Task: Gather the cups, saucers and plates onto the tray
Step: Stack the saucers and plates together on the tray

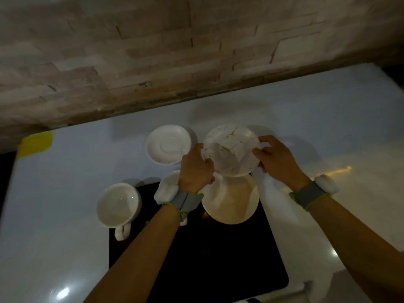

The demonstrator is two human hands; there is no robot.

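Both hands, left (pixel 196 165) and right (pixel 276 159), grip a marbled plate (pixel 231 149) by its edges (above the black tray (pixel 218 259)), fingers curled around it

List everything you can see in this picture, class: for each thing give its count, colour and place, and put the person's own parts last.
plate: one, white with cracked yellowish marks, held above the tray's far edge
tray: one, black, on the counter, near centre
saucers: two, white; empty saucer on the counter beyond the tray, second saucer on the tray
cup: one in clear view, white, at the tray's left edge
counter: one, pale, glossy
yellow patch: one, counter's far left corner
brick wall: behind the counter
wristbands: two, grey
hands: left hand and right hand, both gripping the plate
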